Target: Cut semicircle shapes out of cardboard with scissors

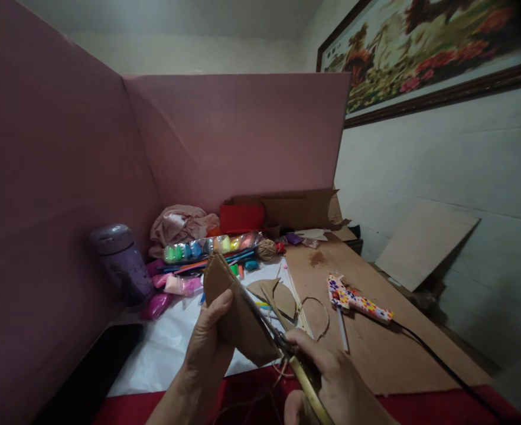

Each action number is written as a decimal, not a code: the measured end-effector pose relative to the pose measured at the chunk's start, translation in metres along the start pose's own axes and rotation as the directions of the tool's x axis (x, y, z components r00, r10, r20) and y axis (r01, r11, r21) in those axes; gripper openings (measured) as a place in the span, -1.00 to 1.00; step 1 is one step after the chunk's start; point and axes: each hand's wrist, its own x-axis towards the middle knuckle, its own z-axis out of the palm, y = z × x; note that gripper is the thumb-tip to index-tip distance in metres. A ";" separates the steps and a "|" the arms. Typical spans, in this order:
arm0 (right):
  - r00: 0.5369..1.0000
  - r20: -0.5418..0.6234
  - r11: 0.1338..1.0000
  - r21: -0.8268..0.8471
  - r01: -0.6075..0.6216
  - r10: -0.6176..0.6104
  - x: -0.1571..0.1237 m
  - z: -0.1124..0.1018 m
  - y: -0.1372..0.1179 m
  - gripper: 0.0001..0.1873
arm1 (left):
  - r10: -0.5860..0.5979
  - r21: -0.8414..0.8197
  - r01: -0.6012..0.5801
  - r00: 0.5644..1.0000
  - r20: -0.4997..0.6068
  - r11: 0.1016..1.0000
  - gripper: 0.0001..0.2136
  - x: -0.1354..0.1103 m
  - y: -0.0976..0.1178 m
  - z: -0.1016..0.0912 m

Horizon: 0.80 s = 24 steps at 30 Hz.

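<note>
From my seat far off, I see the fingers of the left hand [211,330] gripping a brown cardboard piece [239,321], the thumb pressed on its near face and the other fingers hidden behind it. The fingers of the right hand [329,369] are wrapped around the scissors [307,386], which have yellowish handles. The cardboard piece is held up at a tilt above the near part of the desk, and the blades lie along its right edge; I cannot tell how far apart they stand. Just beyond, cardboard cut-outs [286,300] with pointed ends lie on a white sheet [152,357]. To the right, a flower-patterned glue gun [361,304] rests on a brown board [402,357], its black cord [442,358] trailing toward me. A red cloth [245,386] shows along the near edge. Farther back I make out a clear pack of coloured clay [211,246], a ball of twine [267,249] just beside it, a red box [243,218] and a crumpled pink cloth [183,223]. A purple tumbler [124,265] stands at the left, near a pink partition [238,130], and a framed picture [420,56] hangs on the right wall.
</note>
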 end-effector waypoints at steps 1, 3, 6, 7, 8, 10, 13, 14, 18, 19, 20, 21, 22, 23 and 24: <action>1.000 -0.028 0.999 -0.044 0.010 -0.011 0.000 -0.001 -0.003 -0.66 | 0.008 0.003 -0.008 1.000 0.003 1.000 -0.76 -0.001 0.000 0.000; 0.997 -0.061 0.993 -0.116 0.035 -0.042 0.001 -0.003 -0.009 -0.62 | 0.025 0.004 -0.025 1.000 0.013 1.000 -0.76 -0.002 0.000 0.001; 0.991 -0.073 0.977 -0.192 0.093 -0.108 0.001 -0.005 -0.012 -0.57 | 0.047 0.005 -0.047 0.999 0.019 0.999 -0.74 -0.004 -0.001 0.001; 0.989 -0.071 0.971 -0.208 0.114 -0.131 0.001 -0.005 -0.011 -0.57 | 0.050 0.009 -0.050 0.999 0.013 0.999 -0.73 -0.004 -0.001 0.001; 0.987 -0.066 0.966 -0.222 0.132 -0.150 0.000 -0.003 -0.009 -0.57 | 0.050 0.013 -0.051 0.999 0.008 0.999 -0.73 -0.004 -0.001 0.000; 0.984 -0.061 0.958 -0.244 0.151 -0.170 -0.001 0.001 -0.003 -0.58 | 0.043 0.019 -0.043 0.999 0.002 0.999 -0.74 -0.003 -0.002 0.000; 0.982 -0.086 0.957 -0.253 0.142 -0.168 -0.002 0.009 0.006 -0.61 | 0.029 0.019 -0.030 0.999 0.012 0.999 -0.73 -0.002 -0.001 0.000; 0.982 -0.095 0.965 -0.222 0.139 -0.163 -0.002 0.011 0.008 -0.60 | 0.030 0.016 -0.030 1.000 0.007 0.999 -0.74 -0.002 -0.001 0.001; 0.999 0.037 0.997 0.072 0.025 -0.027 0.000 0.012 0.007 -0.58 | 0.022 0.014 -0.022 1.000 0.002 1.000 -0.78 -0.002 -0.001 0.001; 0.996 0.084 0.990 0.139 -0.021 0.010 0.001 0.011 0.006 -0.58 | 0.018 0.013 -0.018 1.000 0.009 1.000 -0.77 -0.003 -0.001 0.001; 0.992 0.119 0.980 0.193 -0.057 0.034 0.002 0.009 0.005 -0.59 | 0.013 0.011 -0.013 1.000 0.017 1.000 -0.75 -0.003 -0.001 0.001; 0.990 0.134 0.970 0.232 -0.077 0.046 0.003 0.007 0.003 -0.60 | 0.011 0.008 -0.011 1.000 0.020 1.000 -0.74 -0.003 -0.001 0.001; 0.990 0.131 0.964 0.252 -0.085 0.053 0.003 0.005 0.002 -0.62 | 0.012 0.005 -0.012 1.000 0.017 1.000 -0.74 -0.003 -0.001 0.001; 0.991 0.124 0.963 0.255 -0.088 0.058 0.003 0.004 0.002 -0.63 | 0.014 0.001 -0.014 1.000 0.014 1.000 -0.74 -0.002 -0.001 0.000; 0.991 0.116 0.965 0.246 -0.087 0.059 0.003 0.002 0.001 -0.65 | 0.019 -0.002 -0.019 1.000 0.009 1.000 -0.75 -0.002 -0.001 0.000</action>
